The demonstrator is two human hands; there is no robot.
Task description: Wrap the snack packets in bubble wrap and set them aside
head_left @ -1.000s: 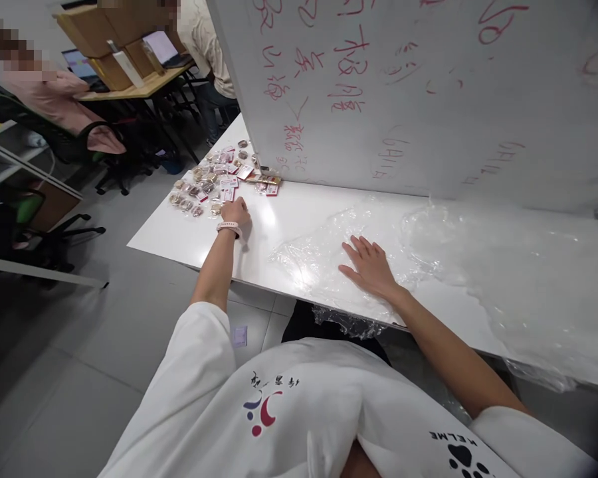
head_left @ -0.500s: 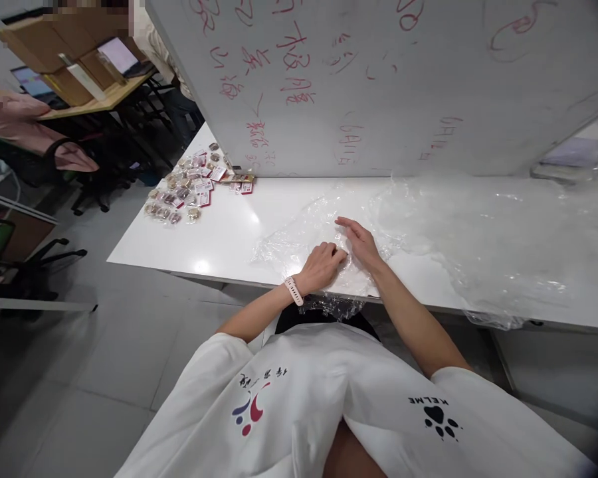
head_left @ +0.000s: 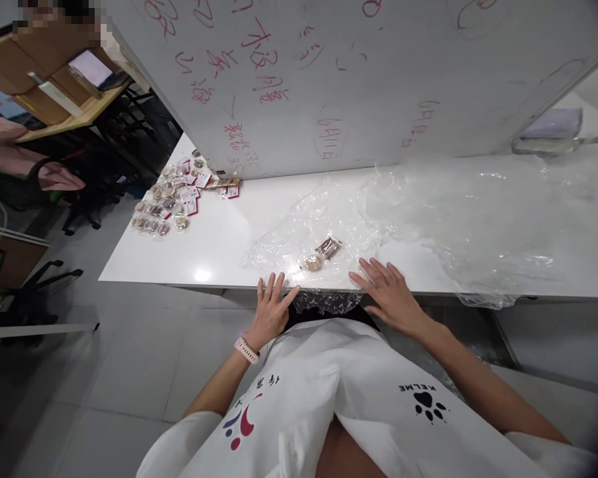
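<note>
Two packets [head_left: 327,248] lie on plastic film [head_left: 323,206] near the worktop's [head_left: 219,245] front edge, bare room leftward; left hand [head_left: 270,309], right hand [head_left: 391,297]: fingers spread.

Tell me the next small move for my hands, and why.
Probably fold the near edge of the film over the two packets: they lie on it, some hangs over the front edge of the table, and your left hand and right hand are empty nearby.
</note>
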